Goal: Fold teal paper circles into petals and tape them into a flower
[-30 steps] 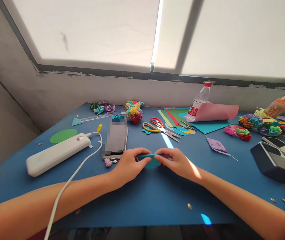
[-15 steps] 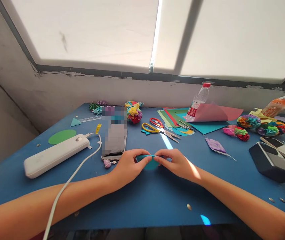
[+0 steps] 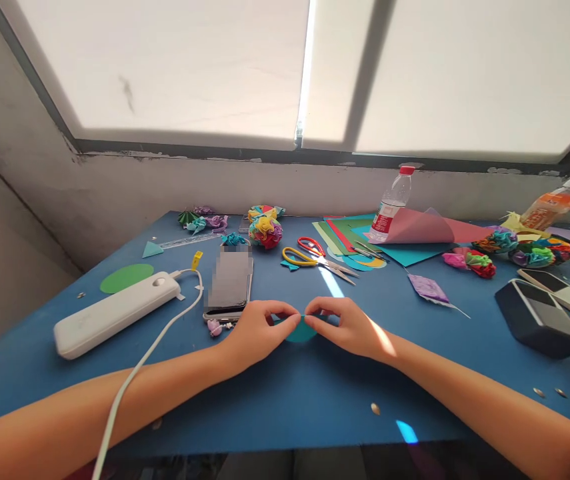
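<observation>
Paper (image 3: 301,333) clamped by fingertips of our L hand (image 3: 252,331) & R hand (image 3: 351,327); shaping prob. part-done; paper ball (image 3: 265,231) behind looks finished

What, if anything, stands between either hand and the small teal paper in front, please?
Nothing visible does: the left hand and right hand both pinch the teal paper directly. The white cable crosses the left forearm in view, away from the fingers, and the scissors lie beyond the paper.
</observation>
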Tool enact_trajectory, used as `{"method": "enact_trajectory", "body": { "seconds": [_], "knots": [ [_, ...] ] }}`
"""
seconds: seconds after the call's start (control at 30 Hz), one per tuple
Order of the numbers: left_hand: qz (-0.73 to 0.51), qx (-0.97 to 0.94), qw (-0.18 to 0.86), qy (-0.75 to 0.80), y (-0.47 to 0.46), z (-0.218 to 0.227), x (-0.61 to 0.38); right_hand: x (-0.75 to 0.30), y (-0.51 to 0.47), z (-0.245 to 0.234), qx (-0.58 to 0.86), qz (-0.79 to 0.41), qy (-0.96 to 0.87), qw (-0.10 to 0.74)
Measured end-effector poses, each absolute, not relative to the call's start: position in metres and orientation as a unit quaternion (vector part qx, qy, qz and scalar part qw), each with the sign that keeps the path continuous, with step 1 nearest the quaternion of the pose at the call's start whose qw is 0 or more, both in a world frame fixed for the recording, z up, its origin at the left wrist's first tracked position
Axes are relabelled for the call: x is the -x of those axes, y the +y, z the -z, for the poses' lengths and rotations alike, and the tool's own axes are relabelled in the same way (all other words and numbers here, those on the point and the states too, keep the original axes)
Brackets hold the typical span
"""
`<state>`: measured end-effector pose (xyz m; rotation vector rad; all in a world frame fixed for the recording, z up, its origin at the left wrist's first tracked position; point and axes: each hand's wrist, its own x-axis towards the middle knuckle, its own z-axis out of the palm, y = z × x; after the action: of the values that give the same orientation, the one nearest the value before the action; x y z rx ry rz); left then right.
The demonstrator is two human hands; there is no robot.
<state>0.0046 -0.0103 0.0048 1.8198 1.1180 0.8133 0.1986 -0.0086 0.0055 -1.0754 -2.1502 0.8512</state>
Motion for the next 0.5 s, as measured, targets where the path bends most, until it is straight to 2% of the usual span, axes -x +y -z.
{"method": "enact_trajectory", "body": {
  "seconds": [0.5],
  "knots": [
    [-0.3,-0.717,0.458,0.432,-0.008,-0.004,-0.002,-0.21,0.007,-0.002,0.444,-0.368,-0.738,0.35]
  ]
}}
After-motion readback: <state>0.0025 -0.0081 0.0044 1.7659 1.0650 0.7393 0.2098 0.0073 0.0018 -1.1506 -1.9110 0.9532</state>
